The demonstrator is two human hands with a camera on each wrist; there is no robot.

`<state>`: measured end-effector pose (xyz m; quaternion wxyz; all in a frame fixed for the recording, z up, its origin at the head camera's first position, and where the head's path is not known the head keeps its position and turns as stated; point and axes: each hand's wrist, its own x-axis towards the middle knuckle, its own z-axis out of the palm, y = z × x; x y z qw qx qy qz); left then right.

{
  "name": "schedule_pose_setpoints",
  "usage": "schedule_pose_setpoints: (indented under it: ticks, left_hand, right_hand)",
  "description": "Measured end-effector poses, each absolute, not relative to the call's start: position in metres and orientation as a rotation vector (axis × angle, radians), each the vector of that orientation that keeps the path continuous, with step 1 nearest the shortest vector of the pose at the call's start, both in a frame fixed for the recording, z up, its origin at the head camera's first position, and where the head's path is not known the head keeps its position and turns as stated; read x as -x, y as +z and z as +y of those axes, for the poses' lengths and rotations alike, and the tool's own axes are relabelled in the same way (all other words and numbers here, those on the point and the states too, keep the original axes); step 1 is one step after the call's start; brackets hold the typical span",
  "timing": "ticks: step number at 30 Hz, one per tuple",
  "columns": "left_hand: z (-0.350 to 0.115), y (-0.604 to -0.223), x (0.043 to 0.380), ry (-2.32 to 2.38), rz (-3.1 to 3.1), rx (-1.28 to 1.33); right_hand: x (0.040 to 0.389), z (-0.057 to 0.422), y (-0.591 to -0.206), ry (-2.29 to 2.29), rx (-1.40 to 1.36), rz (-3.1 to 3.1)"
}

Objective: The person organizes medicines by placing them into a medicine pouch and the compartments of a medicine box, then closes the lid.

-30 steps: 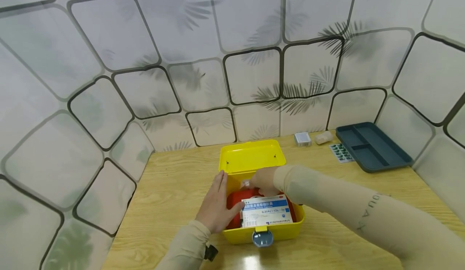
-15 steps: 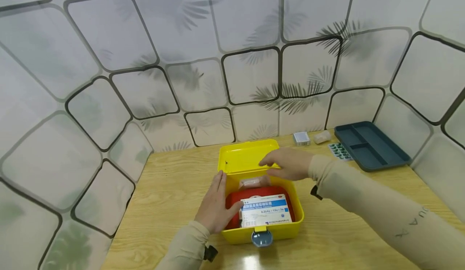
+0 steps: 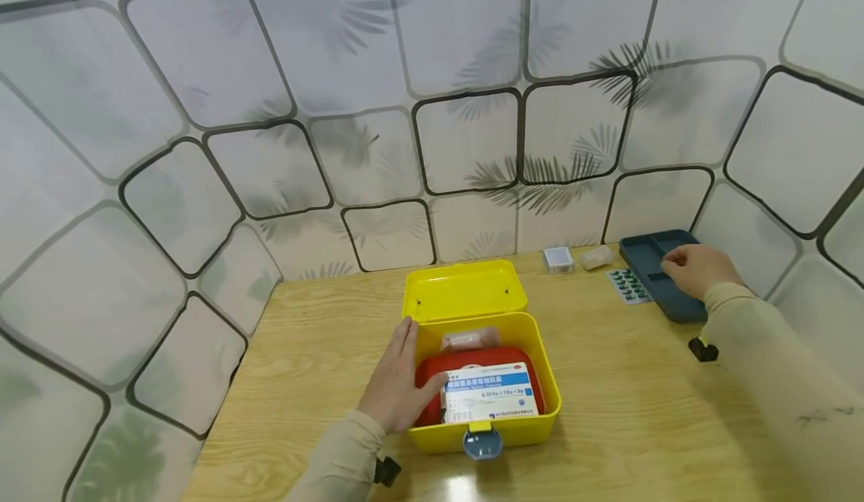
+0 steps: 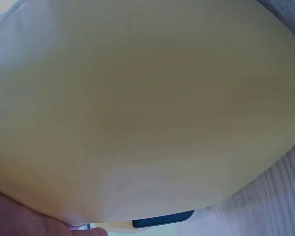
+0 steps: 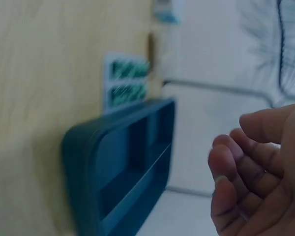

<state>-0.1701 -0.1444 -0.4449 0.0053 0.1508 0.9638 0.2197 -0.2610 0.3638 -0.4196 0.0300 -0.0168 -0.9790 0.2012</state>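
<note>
A yellow case [image 3: 551, 382] stands on the table with its lid [image 3: 466, 292] folded back. In it lie a red pouch [image 3: 496, 356], a white-and-blue medicine box [image 3: 490, 395] on top, and a pinkish wrapped roll [image 3: 470, 339] at the back. My left hand [image 3: 394, 386] rests along the case's left rim, fingers straight, thumb over the edge by the medicine box. In the left wrist view the case wall [image 4: 147, 108] fills most of the picture. My right hand [image 3: 702, 271] hovers over the dark blue divided tray [image 3: 637, 245]. Its fingers are loosely curled with nothing between them [image 5: 265, 172].
Left of the tray lies a blister pack of green capsules [image 3: 629, 287]. Behind it, near the wall, are a pale wrapped roll [image 3: 597, 258] and a small white-and-blue box [image 3: 559, 260]. Patterned fabric walls [image 3: 472, 142] enclose the table [image 3: 324, 322] at the back and sides.
My right hand has come out of the case, leaving the pinkish roll at its back, and has moved right to above the tray. My left hand has stayed on the case.
</note>
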Motion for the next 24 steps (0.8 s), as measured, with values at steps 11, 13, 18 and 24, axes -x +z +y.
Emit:
schedule_pose_setpoints:
  ticks: [11,13,18,24]
  left_hand:
    - [-0.145,-0.447,0.170,0.807,2.983,-0.442]
    - [-0.146,-0.447,0.170,0.823,2.982,-0.451]
    - [-0.146,-0.447,0.170,0.846,2.982,-0.470]
    - [-0.147,-0.447,0.170,0.852,2.988,-0.480]
  right_hand:
    - [0.242,0.430,-0.466,0.532,0.432,-3.047]
    - [0.240,0.433,-0.472,0.510,0.453,-3.071]
    - [0.241,0.433,-0.483,0.481,0.484,-3.118]
    - [0.243,0.434,-0.491,0.443,0.510,-3.131]
